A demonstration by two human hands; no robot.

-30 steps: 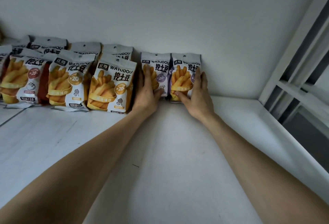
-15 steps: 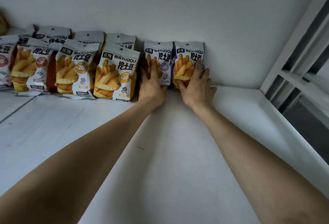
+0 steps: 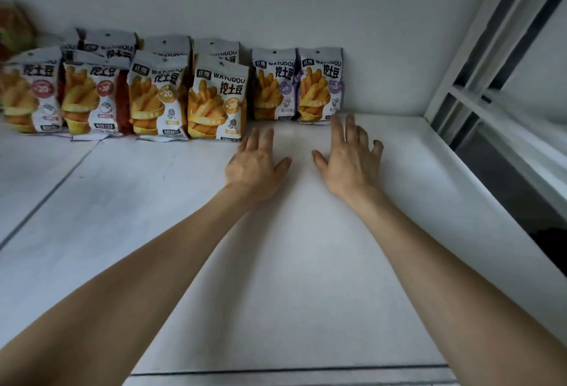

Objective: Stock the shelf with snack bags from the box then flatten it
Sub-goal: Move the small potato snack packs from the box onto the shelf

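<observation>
Right purple bag point(image 3: 321, 85) & left purple bag point(image 3: 274, 85) stand upright vs the back wall point(image 3: 276, 2), at the right end of the row next to the yellow bags point(image 3: 214, 100) on the shelf point(image 3: 306, 263). Both hands are empty, fingers spread & relaxed. Left hand point(image 3: 256, 168) is apart from the bags. Right hand point(image 3: 349, 165) has fingertips point(image 3: 336, 122) just beside the right bag's base; contact can't tell. Risk: the bags look light & only lean, so a brush could tip one fwd, maybe both. Box not in view.
</observation>
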